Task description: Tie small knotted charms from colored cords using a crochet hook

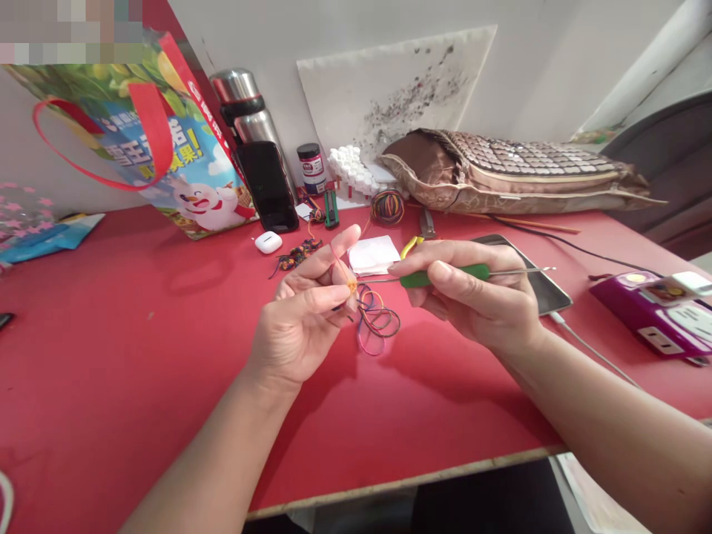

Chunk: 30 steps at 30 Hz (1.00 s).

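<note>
My left hand pinches a small orange knotted cord piece between thumb and fingers. One strand runs up over the raised index finger. Loose loops of multicoloured cord hang below the piece, over the table. In my right hand is a crochet hook with a green handle, held level. Its thin metal shaft points left and meets the orange piece; whether the tip is inside it I cannot tell. The other metal end sticks out to the right of the hand.
Behind my hands on the red table lie a cord ball, a braided cord piece, a white pad and yellow-handled pliers. A phone leans on a steel flask. A tablet and purple power strip sit right.
</note>
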Each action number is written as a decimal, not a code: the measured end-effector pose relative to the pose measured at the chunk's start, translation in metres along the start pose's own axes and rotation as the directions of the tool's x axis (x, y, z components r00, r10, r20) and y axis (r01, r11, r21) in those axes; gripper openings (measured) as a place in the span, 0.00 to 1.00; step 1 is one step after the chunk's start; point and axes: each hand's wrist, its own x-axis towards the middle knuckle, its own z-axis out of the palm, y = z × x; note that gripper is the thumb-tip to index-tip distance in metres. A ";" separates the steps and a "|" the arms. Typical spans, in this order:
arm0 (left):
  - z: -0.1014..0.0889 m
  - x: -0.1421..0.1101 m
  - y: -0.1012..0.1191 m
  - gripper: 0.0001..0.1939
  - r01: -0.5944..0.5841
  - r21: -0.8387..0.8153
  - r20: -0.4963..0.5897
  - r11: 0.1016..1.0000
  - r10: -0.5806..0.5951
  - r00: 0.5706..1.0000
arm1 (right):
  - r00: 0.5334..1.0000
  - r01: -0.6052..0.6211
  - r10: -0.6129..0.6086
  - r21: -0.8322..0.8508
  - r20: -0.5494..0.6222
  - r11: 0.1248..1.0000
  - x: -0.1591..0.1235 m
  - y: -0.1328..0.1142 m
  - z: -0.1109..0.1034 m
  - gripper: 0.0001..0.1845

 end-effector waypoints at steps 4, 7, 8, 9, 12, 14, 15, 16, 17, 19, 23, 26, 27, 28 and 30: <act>0.000 -0.001 0.001 0.25 0.056 -0.017 0.023 0.998 -0.055 0.998 | 0.999 -0.049 0.048 0.081 0.017 0.996 0.004 -0.003 0.000 0.13; 0.000 -0.002 0.000 0.26 0.084 -0.051 0.032 0.995 -0.083 0.996 | 0.998 -0.060 0.057 0.118 0.026 0.991 0.006 -0.001 0.000 0.13; 0.000 -0.002 0.000 0.26 0.086 -0.056 0.036 0.995 -0.084 0.996 | 0.997 -0.069 0.067 0.125 0.024 0.990 0.006 0.000 0.000 0.13; 0.001 -0.003 0.000 0.26 0.087 -0.057 0.038 0.995 -0.085 0.996 | 0.997 -0.083 0.081 0.132 0.017 0.988 0.006 0.001 0.000 0.13; 0.001 -0.003 -0.001 0.24 0.093 -0.062 0.038 0.994 -0.091 0.995 | 0.991 -0.129 0.133 0.166 -0.011 0.978 0.005 0.002 -0.001 0.14; 0.001 -0.002 -0.001 0.23 0.102 -0.083 0.035 0.991 -0.100 0.994 | 0.988 -0.149 0.156 0.190 -0.018 0.970 0.005 0.003 -0.001 0.15; 0.001 -0.002 -0.001 0.23 0.102 -0.094 0.034 0.990 -0.100 0.994 | 0.987 -0.155 0.162 0.202 -0.019 0.967 0.005 0.002 -0.001 0.15; 0.001 -0.002 -0.001 0.23 0.102 -0.102 0.033 0.990 -0.099 0.995 | 0.986 -0.159 0.166 0.215 -0.019 0.964 0.005 0.002 -0.001 0.15; 0.001 -0.002 -0.001 0.22 0.100 -0.105 0.033 0.989 -0.097 0.995 | 0.985 -0.161 0.169 0.228 -0.016 0.960 0.005 0.002 0.000 0.14; 0.001 -0.002 -0.002 0.22 0.092 -0.097 0.035 0.991 -0.089 0.995 | 0.985 -0.163 0.171 0.255 -0.010 0.953 0.006 0.003 0.001 0.14; 0.003 -0.002 -0.005 0.22 0.037 -0.045 0.001 0.998 -0.037 0.999 | 0.983 -0.173 0.183 0.291 -0.006 0.941 0.007 0.007 0.005 0.13; 0.005 -0.002 -0.008 0.23 -0.060 0.025 -0.064 0.998 0.061 0.996 | 0.982 -0.176 0.190 0.316 -0.013 0.932 0.006 0.012 0.009 0.11; 0.006 -0.003 -0.009 0.23 -0.096 0.054 -0.086 0.994 0.101 0.991 | 0.981 -0.181 0.195 0.323 -0.012 0.929 0.006 0.013 0.010 0.11; 0.007 -0.003 -0.010 0.22 -0.128 0.086 -0.102 0.988 0.136 0.985 | 0.979 -0.189 0.203 0.328 -0.009 0.926 0.005 0.014 0.012 0.12; 0.008 -0.003 -0.013 0.23 -0.168 0.144 -0.119 0.975 0.186 0.975 | 0.975 -0.207 0.223 0.338 -0.007 0.918 0.004 0.016 0.014 0.12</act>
